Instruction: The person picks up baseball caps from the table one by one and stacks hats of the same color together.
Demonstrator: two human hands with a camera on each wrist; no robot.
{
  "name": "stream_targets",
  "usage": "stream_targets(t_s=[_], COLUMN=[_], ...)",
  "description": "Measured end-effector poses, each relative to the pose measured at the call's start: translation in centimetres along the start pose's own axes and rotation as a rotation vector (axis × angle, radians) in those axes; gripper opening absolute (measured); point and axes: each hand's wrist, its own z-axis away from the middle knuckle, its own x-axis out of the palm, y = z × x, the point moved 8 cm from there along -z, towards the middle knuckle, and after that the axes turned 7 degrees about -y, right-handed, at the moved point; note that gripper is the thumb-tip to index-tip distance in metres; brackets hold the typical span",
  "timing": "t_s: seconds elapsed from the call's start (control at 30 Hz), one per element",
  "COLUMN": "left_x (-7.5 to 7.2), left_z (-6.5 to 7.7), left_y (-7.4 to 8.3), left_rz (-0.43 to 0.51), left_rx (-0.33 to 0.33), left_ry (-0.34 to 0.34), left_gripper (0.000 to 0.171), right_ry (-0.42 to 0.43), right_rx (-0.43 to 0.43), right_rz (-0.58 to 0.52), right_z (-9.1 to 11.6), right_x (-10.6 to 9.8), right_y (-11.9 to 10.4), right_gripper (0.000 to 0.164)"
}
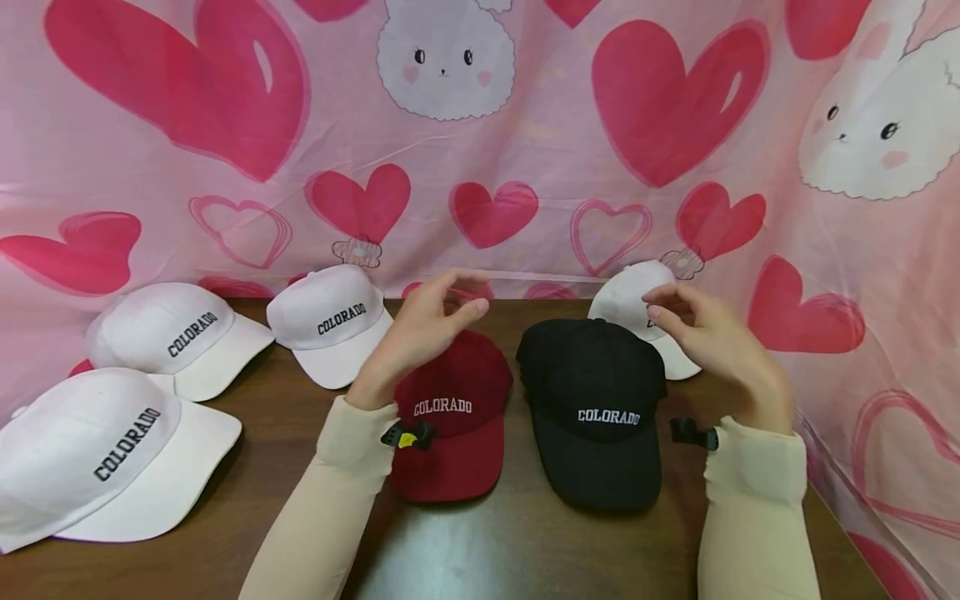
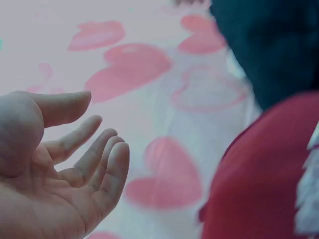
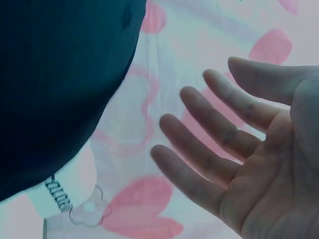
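My left hand hovers over the back of a dark red cap, its fingers loosely bent and holding nothing. The left wrist view shows its palm bare beside the red crown. To the right, my right hand hangs in the air with relaxed fingers, overlapping a white cap in the head view. Its bare palm shows in the right wrist view next to the black cap. Between my hands, this black cap lies brim toward me, partly covering that white cap. Both front caps read COLORADO.
Three more white caps lie at the left: one near the front, one behind it and one toward the middle. The brown wooden table meets a pink heart-print cloth at the back and right.
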Motion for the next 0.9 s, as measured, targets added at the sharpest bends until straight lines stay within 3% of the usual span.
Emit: stream_targets(t_s=[0.17,0.33,0.6,0.73,0.9], left_x=[-4.8,-8.3,-12.6,-14.4,-16.4], left_z=[1.7,3.4,5.3,6.1,7.0], left_y=[-0.8,-2.2,-4.6,-6.6,-9.4], left_rz=[-0.004,-0.062,-0.12,-0.13,-0.119], left_rx=[-0.009,-0.064,-0.148,-0.216,-0.297], left_ry=[0.105,0.152,0.217,0.25,0.304], left_gripper=[0.039,0.041,0.046,0.051,0.056], right_ry=[0.105,0.189,0.309,0.312,0.28], right_rx=[-0.096,-0.184,-0.367,-0.434,-0.458], right_rz=[-0.001,-0.011,-0.039,-0.048,-0.042], right_z=[-0.3,-0.6,-0.7,-0.7,-0.8], right_x=[0.3,0.8,2.1,3.1,4.4], right_y=[-2.7,-5.4,-9.0,-10.4,-11.5], right_gripper=[0.032,0.034,0.036,0.036,0.04])
